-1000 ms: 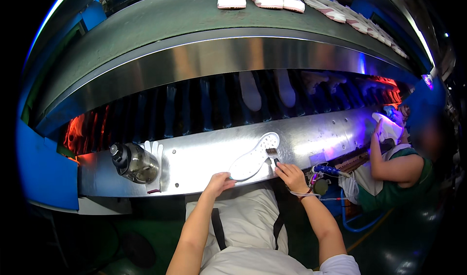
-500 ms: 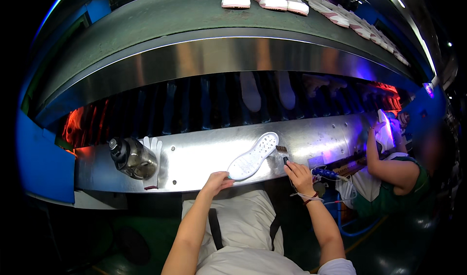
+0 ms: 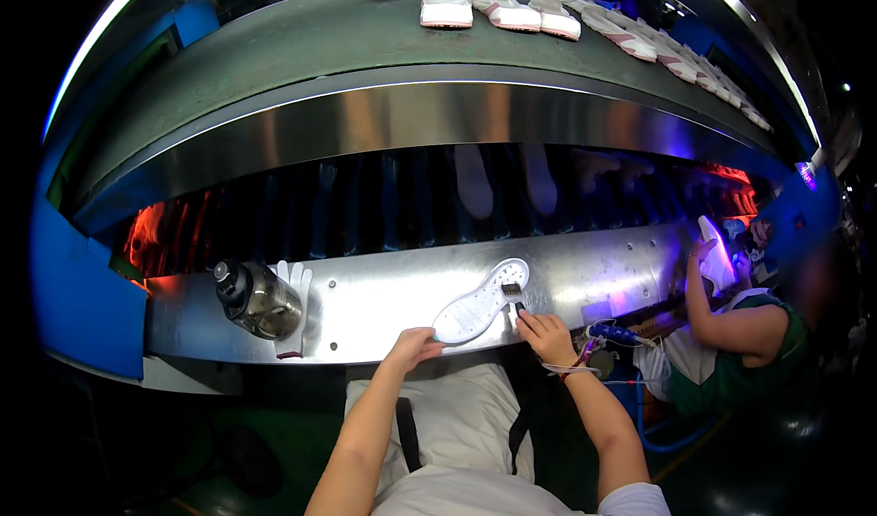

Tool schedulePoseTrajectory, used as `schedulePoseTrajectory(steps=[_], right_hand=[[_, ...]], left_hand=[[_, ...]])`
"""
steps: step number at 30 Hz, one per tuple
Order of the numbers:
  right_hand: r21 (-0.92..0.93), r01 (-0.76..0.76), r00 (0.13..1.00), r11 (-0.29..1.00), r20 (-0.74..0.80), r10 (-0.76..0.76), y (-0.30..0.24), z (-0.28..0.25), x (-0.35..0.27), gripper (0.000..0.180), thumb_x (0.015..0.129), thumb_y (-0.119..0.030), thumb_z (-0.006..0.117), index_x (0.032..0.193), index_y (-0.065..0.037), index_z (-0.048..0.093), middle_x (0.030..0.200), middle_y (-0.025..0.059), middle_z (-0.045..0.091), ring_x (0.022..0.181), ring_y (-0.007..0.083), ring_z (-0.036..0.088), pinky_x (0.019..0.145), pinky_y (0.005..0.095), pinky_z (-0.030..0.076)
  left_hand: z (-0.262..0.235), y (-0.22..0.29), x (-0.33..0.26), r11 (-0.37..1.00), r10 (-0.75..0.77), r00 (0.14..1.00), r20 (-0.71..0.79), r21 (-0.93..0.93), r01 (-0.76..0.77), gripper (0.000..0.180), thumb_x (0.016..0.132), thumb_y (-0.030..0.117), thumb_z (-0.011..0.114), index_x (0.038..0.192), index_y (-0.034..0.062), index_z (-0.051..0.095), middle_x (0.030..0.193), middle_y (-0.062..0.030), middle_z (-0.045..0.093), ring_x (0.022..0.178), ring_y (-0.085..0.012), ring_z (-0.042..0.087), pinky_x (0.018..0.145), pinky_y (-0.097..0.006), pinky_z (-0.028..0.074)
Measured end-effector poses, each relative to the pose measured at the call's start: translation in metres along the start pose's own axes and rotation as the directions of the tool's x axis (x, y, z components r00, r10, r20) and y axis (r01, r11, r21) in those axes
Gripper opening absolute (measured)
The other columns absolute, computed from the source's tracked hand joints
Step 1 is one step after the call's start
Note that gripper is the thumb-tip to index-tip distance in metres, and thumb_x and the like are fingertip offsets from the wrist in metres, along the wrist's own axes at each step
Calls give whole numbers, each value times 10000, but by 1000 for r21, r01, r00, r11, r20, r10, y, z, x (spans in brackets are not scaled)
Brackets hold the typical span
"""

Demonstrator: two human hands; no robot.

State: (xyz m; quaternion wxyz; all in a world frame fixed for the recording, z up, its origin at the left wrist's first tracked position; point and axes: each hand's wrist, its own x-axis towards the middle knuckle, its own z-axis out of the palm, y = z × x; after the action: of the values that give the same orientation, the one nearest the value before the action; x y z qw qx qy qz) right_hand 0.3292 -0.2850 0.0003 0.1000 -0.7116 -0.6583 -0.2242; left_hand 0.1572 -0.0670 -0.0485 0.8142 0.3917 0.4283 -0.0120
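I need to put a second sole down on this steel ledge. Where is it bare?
Bare steel ledge lies between the white glove under the dark bottle and the white sole. Right of the sole it is crowded: right hand with a small brush.

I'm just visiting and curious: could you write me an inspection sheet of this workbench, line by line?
Surface: shiny metal shelf below a dark conveyor belt.
Job's things: white shoe sole lying flat; small brush touching it.
Clutter: dark water bottle lying on a white glove.
Hands: left hand at the sole's near end; right hand grips the brush.
Cables: blue hose at right.
Surroundings: row of shoes on the belt; another person's arm at right.
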Motion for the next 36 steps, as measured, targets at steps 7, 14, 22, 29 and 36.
schedulePoseTrajectory(steps=[7,14,22,29,36], right_hand=[[-20,50,998,999,42,-49,15,-12,-6,264,682,-89,523,939,-40,557,1021,91,562,839,188,548,721,313,424],[-23,34,997,999,75,-33,19,-31,-7,277,683,-81,511,954,-48,558,1032,94,560,865,199,552,745,331,423],[447,-450,854,773,-37,519,6,-43,-7,242,713,-24,587,956,-20,583,961,89,592,847,179,563,724,290,428],[782,-281,304,-556,622,722,-18,19,-3,269,796,-76,561,1050,5,523,920,74,582,828,154,564,658,242,437],[690,-232,239,-685,723,648,-19,37,-10,273,785,-112,583,1034,-14,526,922,70,585,820,164,570,619,238,424]], left_hand=[[-1,-1,3,1000,-21,1000,3,2,21,292,804,97,499,1032,-78,447,981,-175,527,840,-250,583,674,-311,522],[-1,0,1,1000,4,1000,13,-7,-4,320,789,97,505,1030,-103,441,955,-174,525,837,-245,590,665,-292,529],[-1,-3,0,1000,-6,1000,21,6,6,316,793,110,505,1022,-99,446,953,-166,526,850,-239,583,680,-295,521],[-4,-6,4,1000,5,999,38,-7,-4,316,790,121,515,1026,-80,454,949,-159,533,837,-235,587,670,-288,519],[-2,-4,2,1000,9,1000,18,4,-9,303,788,118,514,1014,-77,463,931,-157,538,836,-232,587,673,-286,518]])
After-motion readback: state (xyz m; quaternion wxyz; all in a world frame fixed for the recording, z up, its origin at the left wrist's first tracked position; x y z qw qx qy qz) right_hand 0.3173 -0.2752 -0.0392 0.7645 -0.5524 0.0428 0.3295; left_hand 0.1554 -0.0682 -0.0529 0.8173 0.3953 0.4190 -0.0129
